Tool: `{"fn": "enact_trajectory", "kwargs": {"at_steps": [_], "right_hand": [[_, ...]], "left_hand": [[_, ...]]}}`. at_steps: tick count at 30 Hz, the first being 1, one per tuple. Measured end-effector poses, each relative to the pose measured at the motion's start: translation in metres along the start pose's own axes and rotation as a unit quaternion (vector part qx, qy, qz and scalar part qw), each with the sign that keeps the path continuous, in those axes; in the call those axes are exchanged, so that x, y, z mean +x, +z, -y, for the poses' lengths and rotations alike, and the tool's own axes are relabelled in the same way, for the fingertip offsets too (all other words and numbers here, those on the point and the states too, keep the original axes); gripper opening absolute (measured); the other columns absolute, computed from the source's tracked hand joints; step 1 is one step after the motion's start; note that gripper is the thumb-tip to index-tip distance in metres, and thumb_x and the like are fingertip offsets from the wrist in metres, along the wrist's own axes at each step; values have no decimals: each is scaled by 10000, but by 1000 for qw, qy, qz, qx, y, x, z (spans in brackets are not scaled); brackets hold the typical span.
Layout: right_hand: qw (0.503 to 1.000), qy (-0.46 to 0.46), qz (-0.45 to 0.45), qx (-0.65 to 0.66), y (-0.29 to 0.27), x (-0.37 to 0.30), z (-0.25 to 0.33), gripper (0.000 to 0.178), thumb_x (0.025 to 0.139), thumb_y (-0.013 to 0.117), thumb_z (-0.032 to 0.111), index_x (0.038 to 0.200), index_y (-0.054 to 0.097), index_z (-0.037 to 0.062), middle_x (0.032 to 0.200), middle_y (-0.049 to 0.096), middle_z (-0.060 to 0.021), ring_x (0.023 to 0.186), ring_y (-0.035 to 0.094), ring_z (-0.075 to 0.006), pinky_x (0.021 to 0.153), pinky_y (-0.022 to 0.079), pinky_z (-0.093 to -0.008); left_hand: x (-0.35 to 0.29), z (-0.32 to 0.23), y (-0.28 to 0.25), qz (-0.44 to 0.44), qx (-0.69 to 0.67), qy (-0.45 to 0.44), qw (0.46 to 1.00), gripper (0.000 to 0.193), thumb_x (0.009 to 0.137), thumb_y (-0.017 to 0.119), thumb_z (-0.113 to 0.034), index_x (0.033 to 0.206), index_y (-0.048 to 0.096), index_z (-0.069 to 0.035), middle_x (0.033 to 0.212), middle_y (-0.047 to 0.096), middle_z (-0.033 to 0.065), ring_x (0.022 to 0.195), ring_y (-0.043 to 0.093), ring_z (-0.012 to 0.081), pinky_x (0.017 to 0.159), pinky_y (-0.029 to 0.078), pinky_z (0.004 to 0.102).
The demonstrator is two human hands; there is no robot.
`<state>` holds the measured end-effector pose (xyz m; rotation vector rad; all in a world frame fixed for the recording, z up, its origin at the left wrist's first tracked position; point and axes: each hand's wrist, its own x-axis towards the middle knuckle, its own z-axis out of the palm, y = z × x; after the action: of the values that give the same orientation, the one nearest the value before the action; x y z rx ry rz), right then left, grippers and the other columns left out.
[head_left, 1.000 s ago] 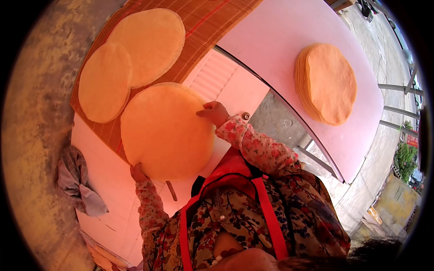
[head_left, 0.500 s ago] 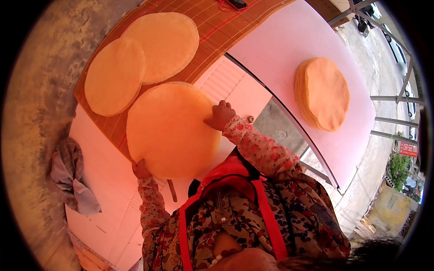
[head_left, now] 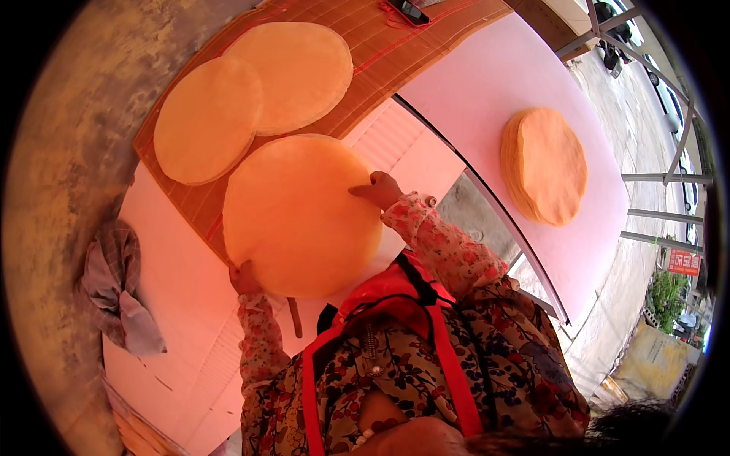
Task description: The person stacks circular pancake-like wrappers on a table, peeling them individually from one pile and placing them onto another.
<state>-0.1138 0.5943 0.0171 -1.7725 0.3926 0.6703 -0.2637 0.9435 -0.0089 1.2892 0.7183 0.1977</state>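
Observation:
A large round, thin, yellow-orange flatbread [head_left: 300, 216] lies in front of me, partly over the corner of a brown slatted mat [head_left: 365, 91]. Its upper rim shows more than one layer. My left hand [head_left: 245, 278] grips its lower left edge, fingers mostly hidden. At the right edge my right hand [head_left: 382, 190] pinches the rim, its thumb and forefinger reaching onto the top. Beyond it, two more round flatbreads or thin stacks overlap on the mat: a left one [head_left: 204, 121] and a right one [head_left: 300, 76].
A thick flatbread stack [head_left: 547, 167] stands on a white table [head_left: 471, 83] to the right, across a gap. Near my left hand are a wooden stick [head_left: 294, 318] and, farther left, a grey checked cloth [head_left: 122, 289]. A phone [head_left: 414, 11] lies at the mat's far end.
The whole view has shifted slightly. My right hand's fingers have moved from bunched at the rim to pointing over the flatbread. My left hand keeps its place at the lower left edge.

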Motion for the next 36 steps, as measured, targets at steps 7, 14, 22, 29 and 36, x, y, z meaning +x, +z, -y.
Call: {"fn": "enact_trajectory", "kwargs": {"at_steps": [7,14,22,29,36], "right_hand": [[953,-40,86,288,15,-39,19,373,734,714,277,923,623,-32,830,644,-133,733,633,-207,654,505,-318],[911,-360,141,-141,85,-74,98,295,751,707,257,774,578,-8,688,597,-42,587,501,-91,527,413,-290],[843,-177,330,385,21,-126,199,264,847,612,103,1087,578,-3,970,659,-89,811,650,-161,685,536,-284],[896,-33,174,407,-42,-41,64,442,884,550,203,1253,445,-15,1180,570,-139,1050,581,-257,887,485,-365],[964,-51,15,262,-47,4,-14,402,899,549,213,1218,478,-21,1071,607,-106,950,601,-194,779,501,-310]], "left_hand": [[11,12,-10,24,43,2,999,366,849,501,-122,1200,501,-20,1102,583,77,931,584,199,757,493,293],[24,21,-33,76,-122,-61,988,323,896,441,-177,1168,496,-11,1056,583,103,931,587,220,768,512,336],[-45,-42,-17,138,-90,0,986,334,915,462,-162,1200,492,11,1138,575,137,980,591,219,762,519,305],[-88,-19,74,79,-259,-45,962,539,948,365,-440,1291,427,-28,1293,489,116,1189,465,242,988,377,378],[-35,4,76,67,-360,-161,917,531,946,370,-449,1273,441,-36,1260,499,106,1122,495,215,924,410,332]]}}
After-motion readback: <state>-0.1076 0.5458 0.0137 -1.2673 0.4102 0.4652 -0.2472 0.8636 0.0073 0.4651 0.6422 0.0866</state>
